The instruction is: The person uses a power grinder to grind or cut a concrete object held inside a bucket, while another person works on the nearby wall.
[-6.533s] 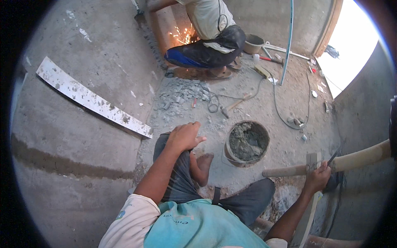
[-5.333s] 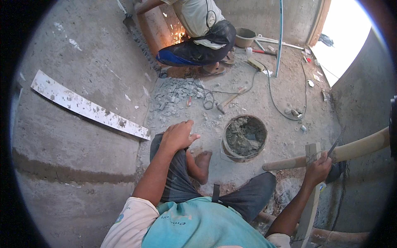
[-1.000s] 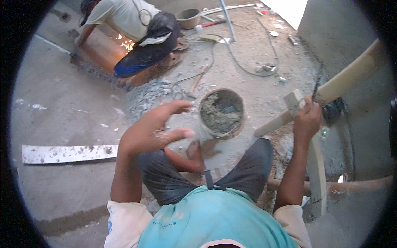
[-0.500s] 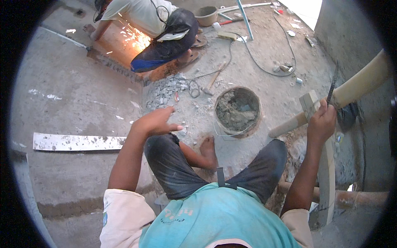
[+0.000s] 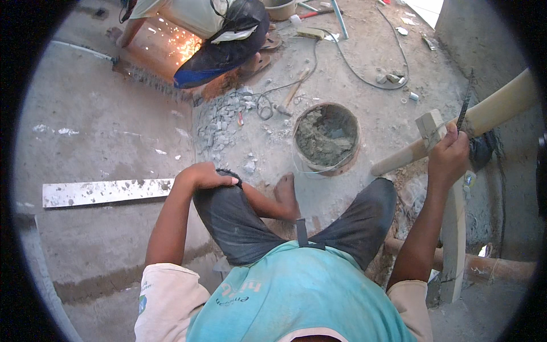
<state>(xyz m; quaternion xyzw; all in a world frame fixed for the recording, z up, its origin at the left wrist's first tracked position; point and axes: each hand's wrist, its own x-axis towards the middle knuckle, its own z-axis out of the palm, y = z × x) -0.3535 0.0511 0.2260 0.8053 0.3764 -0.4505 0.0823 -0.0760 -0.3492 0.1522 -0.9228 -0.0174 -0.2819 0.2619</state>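
I squat on a concrete floor, seen from above. My left hand (image 5: 202, 175) rests flat on my left knee, fingers spread, holding nothing. My right hand (image 5: 448, 157) is raised at the right and grips the top of a narrow upright wooden strip (image 5: 454, 239); a thin dark blade (image 5: 465, 105) also sticks up out of this hand. The hand is just in front of a pale slanting pipe (image 5: 456, 131). A round bucket of wet grey mortar (image 5: 326, 137) stands on the floor between my knees and a little ahead.
Another person (image 5: 216, 34) crouches at the top, with sparks flying beside them. A heap of broken concrete rubble (image 5: 225, 122) lies ahead. A flat metal strip (image 5: 105, 192) lies at the left. Cables (image 5: 364, 68), a hammer (image 5: 288, 100) and a second bucket (image 5: 279, 8) are farther off.
My left hand, lifted and spread in the air a second ago, has come down onto my left knee. My right hand stays on the wooden strip. The view has shifted slightly.
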